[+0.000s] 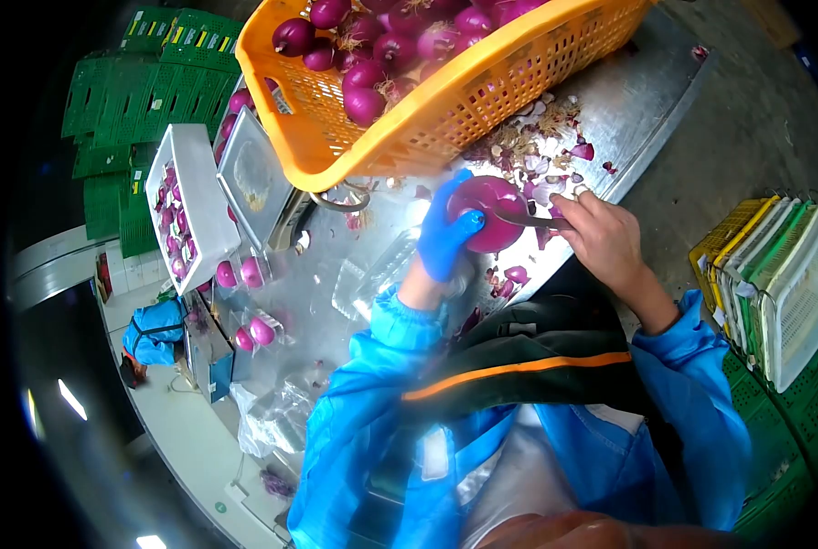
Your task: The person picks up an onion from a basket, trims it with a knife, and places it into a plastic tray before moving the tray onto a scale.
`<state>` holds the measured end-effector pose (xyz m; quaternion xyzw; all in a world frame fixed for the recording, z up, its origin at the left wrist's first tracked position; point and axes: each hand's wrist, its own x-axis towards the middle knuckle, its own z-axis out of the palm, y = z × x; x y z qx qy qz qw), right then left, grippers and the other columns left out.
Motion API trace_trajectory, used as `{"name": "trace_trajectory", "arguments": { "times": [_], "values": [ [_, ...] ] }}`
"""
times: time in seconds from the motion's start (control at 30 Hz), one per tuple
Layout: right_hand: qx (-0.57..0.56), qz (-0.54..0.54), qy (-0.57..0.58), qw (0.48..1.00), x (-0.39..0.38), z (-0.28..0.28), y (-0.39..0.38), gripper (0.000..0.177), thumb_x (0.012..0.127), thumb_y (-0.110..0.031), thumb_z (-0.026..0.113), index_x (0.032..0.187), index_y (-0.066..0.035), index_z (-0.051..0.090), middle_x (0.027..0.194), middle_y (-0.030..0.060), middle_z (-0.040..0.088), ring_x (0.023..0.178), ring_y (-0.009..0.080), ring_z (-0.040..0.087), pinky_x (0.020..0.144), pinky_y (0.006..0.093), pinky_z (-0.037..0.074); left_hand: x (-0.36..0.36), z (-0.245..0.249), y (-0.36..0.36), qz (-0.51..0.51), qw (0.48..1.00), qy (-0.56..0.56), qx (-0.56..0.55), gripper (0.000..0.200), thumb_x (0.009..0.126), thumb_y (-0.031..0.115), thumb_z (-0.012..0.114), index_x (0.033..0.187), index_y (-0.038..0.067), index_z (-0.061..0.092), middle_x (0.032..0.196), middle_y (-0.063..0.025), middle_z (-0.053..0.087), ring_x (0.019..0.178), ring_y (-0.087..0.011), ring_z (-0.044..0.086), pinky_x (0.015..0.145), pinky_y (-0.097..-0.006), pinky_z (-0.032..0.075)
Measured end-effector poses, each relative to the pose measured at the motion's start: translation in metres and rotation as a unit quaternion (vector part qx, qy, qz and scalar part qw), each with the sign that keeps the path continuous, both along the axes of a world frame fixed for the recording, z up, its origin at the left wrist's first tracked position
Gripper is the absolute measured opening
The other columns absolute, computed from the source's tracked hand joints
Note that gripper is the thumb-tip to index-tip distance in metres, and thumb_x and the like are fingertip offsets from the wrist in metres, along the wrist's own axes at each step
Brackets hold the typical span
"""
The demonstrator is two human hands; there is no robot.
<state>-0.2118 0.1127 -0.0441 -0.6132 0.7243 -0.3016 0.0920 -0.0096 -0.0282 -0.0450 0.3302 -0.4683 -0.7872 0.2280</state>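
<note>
Wrapped in a blue glove, my left hand [445, 227] grips a large red onion [493, 203] above the metal table [646, 101]. My bare right hand [603, 233] is closed around a knife [523, 220], whose blade lies against the onion. Onion skins and root trimmings [550, 137] are scattered on the table just beyond my hands. An orange basket [427, 119] holding many red onions [395, 50] stands tilted beyond my left hand.
Left of the basket are a scale [258, 178] and a white crate [212, 201] of small onions. Packed onions [253, 334] and plastic bags [276, 416] lie nearer. Green crates [121, 101] are stacked far left; baskets [807, 284] stand right. Another person [157, 329] is at far left.
</note>
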Motion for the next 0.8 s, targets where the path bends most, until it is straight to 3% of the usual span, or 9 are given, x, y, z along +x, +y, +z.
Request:
{"name": "trace_trajectory", "arguments": {
  "times": [0.07, 0.3, 0.4, 0.5, 0.57, 0.6, 0.7, 0.8],
  "values": [
    [-0.035, -0.001, 0.036, 0.999, 0.0, -0.004, 0.0, 0.042, 0.074, -0.025, 0.073, 0.115, -0.019, 0.067, 0.076, 0.0034, 0.051, 0.067, 0.0214, 0.058, 0.057, 0.0342, 0.047, -0.001, 0.004, 0.001, 0.004, 1.0, -0.003, 0.006, 0.075, 0.082, 0.038, 0.074, 0.14, 0.001, 0.044, 0.132, -0.0092, 0.054, 0.12, -0.0216, 0.052, 0.104, -0.0353, 0.041],
    [-0.055, 0.003, 0.051, 0.997, -0.001, -0.013, 0.0, 0.048, 0.07, -0.023, 0.075, 0.117, -0.017, 0.066, 0.078, 0.003, 0.051, 0.066, 0.0206, 0.057, 0.056, 0.0338, 0.047, -0.002, 0.007, -0.001, -0.013, 0.999, -0.029, -0.012, 0.072, 0.084, 0.041, 0.071, 0.138, 0.0, 0.046, 0.128, -0.0089, 0.056, 0.117, -0.0197, 0.053, 0.101, -0.0339, 0.042],
    [-0.046, 0.011, 0.051, 0.998, -0.001, -0.013, 0.002, 0.048, 0.07, -0.022, 0.075, 0.118, -0.017, 0.066, 0.078, 0.0033, 0.051, 0.065, 0.0207, 0.057, 0.056, 0.0336, 0.047, -0.003, 0.007, -0.001, 0.039, 0.991, 0.06, 0.116, 0.06, 0.081, 0.013, 0.074, 0.133, 0.002, 0.047, 0.123, -0.0132, 0.058, 0.117, -0.0273, 0.056, 0.105, -0.0421, 0.043],
    [-0.045, 0.009, 0.041, 0.998, 0.0, -0.011, 0.001, 0.044, 0.072, -0.018, 0.074, 0.115, -0.014, 0.066, 0.078, 0.0046, 0.051, 0.066, 0.0218, 0.058, 0.058, 0.0341, 0.047, -0.002, 0.007, -0.005, 0.015, 0.991, 0.063, 0.113, 0.061, 0.08, 0.014, 0.074, 0.133, 0.002, 0.047, 0.124, -0.0134, 0.058, 0.118, -0.0274, 0.055, 0.105, -0.0425, 0.042],
    [-0.05, 0.007, 0.033, 0.998, 0.001, -0.005, -0.002, 0.037, 0.073, -0.013, 0.075, 0.109, -0.009, 0.068, 0.078, 0.0072, 0.052, 0.067, 0.0241, 0.059, 0.059, 0.0354, 0.048, 0.0, 0.008, -0.004, -0.02, 0.999, 0.003, 0.026, 0.066, 0.083, 0.033, 0.071, 0.136, 0.002, 0.047, 0.126, -0.0107, 0.057, 0.117, -0.0223, 0.055, 0.103, -0.0368, 0.042],
    [-0.049, 0.009, 0.04, 0.998, 0.0, -0.006, -0.002, 0.04, 0.072, -0.014, 0.074, 0.111, -0.011, 0.067, 0.079, 0.0059, 0.053, 0.068, 0.023, 0.06, 0.059, 0.0349, 0.048, 0.001, 0.01, -0.004, -0.039, 0.999, -0.027, -0.018, 0.071, 0.085, 0.042, 0.069, 0.138, 0.001, 0.047, 0.128, -0.0093, 0.057, 0.116, -0.0198, 0.054, 0.101, -0.034, 0.041],
    [-0.041, 0.011, 0.056, 0.998, -0.003, -0.013, -0.004, 0.046, 0.072, -0.017, 0.072, 0.117, -0.017, 0.065, 0.081, 0.0031, 0.055, 0.072, 0.0209, 0.061, 0.06, 0.0342, 0.049, 0.0, 0.018, 0.001, -0.038, 0.998, -0.038, -0.027, 0.068, 0.083, 0.031, 0.073, 0.138, 0.002, 0.046, 0.129, -0.0094, 0.057, 0.119, -0.0205, 0.054, 0.103, -0.0344, 0.041],
    [-0.025, 0.004, 0.056, 0.998, -0.003, -0.016, -0.005, 0.044, 0.073, -0.017, 0.071, 0.117, -0.017, 0.065, 0.082, 0.0033, 0.057, 0.075, 0.0215, 0.062, 0.062, 0.0345, 0.05, -0.004, 0.023, 0.002, -0.027, 0.999, -0.003, 0.024, 0.068, 0.072, 0.003, 0.079, 0.133, 0.002, 0.047, 0.122, -0.0137, 0.06, 0.113, -0.0264, 0.059, 0.099, -0.0393, 0.048]
  ]
}}
